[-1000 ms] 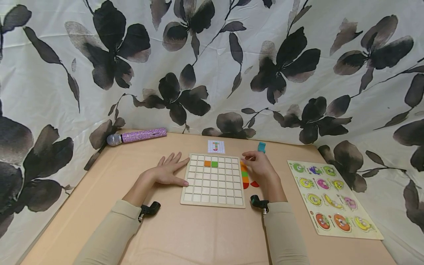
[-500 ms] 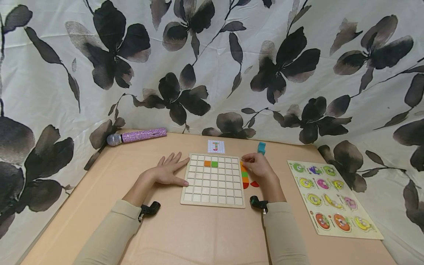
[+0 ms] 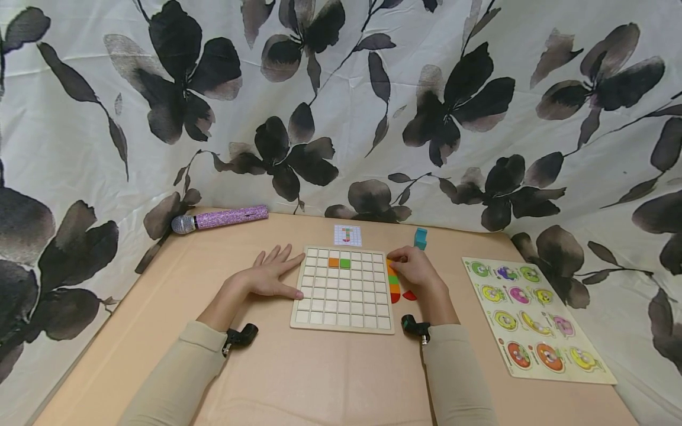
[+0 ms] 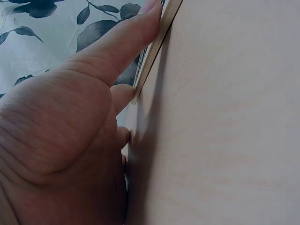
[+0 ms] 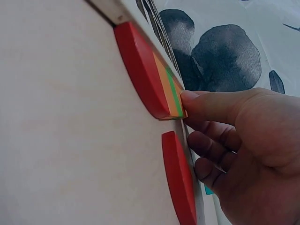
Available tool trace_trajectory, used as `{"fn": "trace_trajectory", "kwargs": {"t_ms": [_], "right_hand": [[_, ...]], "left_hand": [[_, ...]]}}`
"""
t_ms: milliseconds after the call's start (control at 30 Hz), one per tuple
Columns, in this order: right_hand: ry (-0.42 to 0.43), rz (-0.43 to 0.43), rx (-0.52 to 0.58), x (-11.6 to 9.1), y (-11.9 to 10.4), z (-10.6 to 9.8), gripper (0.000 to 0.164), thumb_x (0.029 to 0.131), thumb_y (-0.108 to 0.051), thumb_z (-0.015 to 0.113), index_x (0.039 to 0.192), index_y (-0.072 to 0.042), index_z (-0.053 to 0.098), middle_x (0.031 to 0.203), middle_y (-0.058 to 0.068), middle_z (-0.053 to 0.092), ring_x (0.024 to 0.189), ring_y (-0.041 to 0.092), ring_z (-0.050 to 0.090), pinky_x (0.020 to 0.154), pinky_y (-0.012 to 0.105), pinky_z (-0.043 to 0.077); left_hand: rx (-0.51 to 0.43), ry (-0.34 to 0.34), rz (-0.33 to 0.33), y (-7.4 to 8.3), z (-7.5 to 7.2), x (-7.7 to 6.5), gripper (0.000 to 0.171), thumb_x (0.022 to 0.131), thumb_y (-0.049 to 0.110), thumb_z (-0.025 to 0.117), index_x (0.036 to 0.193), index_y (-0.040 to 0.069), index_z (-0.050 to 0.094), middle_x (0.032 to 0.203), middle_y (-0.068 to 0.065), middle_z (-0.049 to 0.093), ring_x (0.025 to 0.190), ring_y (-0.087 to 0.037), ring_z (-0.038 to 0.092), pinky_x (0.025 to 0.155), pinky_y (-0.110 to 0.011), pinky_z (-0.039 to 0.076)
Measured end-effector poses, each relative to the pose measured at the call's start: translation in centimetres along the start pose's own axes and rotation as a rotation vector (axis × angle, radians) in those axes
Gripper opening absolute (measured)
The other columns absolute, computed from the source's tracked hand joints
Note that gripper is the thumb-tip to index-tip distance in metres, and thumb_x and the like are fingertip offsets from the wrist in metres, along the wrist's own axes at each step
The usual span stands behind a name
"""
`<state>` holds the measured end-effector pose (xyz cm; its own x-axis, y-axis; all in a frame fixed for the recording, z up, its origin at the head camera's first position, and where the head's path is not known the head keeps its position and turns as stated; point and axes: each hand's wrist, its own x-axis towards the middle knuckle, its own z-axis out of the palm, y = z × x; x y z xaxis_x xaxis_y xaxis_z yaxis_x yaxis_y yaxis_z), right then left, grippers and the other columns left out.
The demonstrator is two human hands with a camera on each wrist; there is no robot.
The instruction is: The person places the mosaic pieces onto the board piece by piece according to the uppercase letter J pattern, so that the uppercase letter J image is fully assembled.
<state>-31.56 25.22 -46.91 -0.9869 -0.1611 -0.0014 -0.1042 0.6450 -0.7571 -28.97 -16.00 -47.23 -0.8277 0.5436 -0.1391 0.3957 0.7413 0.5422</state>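
Note:
A wooden grid board lies mid-table, with an orange square and a green square in its upper part. Spread along its left edge, my left hand touches the rim with thumb and forefinger; the left wrist view shows the thumb on that edge. Along the board's right side runs a row of orange, green and red blocks. My right hand pinches the orange block at the row's far end, mostly hidden by the fingers. A separate red rounded block lies under that hand.
Beyond the board lies a small card with a coloured pattern on a grid. Teal blocks stand behind my right hand. A glittery purple microphone is at back left, a fruit puzzle board at right. Floral cloth hangs behind.
My right hand has shifted very slightly left at the far end of the block row. The left hand and the board have stayed in place.

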Motion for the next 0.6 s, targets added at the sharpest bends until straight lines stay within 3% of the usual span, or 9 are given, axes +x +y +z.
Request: {"fn": "trace_trajectory", "kwargs": {"t_ms": [167,400,600], "right_hand": [[-0.002,-0.006,-0.028,0.1,0.1,0.0,0.023,0.1,-0.003,0.068,0.121,0.0,0.076,0.119,0.016,0.065,0.104,0.028,0.057,0.088,0.031,0.051],[-0.01,-0.028,-0.063,0.2,-0.1,-0.1,0.022,0.099,-0.003,0.068,0.119,0.0,0.076,0.116,0.016,0.065,0.101,0.028,0.056,0.086,0.032,0.05],[-0.016,-0.029,-0.076,0.1,-0.1,0.0,0.021,0.1,-0.003,0.066,0.119,0.0,0.074,0.117,0.016,0.063,0.102,0.028,0.054,0.089,0.036,0.048]], "left_hand": [[-0.012,-0.012,-0.023,0.3,-0.2,0.0,0.116,0.077,0.078,0.073,0.167,0.025,0.024,0.174,-0.024,-0.004,0.159,-0.049,-0.012,0.122,-0.072,-0.015],[0.015,0.016,-0.002,-0.9,0.6,0.5,0.115,0.077,0.078,0.072,0.167,0.028,0.023,0.174,-0.023,-0.004,0.158,-0.05,-0.012,0.119,-0.074,-0.016],[0.02,0.011,-0.02,-0.5,0.5,0.3,0.116,0.076,0.081,0.071,0.168,0.029,0.022,0.175,-0.021,-0.005,0.16,-0.047,-0.013,0.122,-0.07,-0.016]]}}
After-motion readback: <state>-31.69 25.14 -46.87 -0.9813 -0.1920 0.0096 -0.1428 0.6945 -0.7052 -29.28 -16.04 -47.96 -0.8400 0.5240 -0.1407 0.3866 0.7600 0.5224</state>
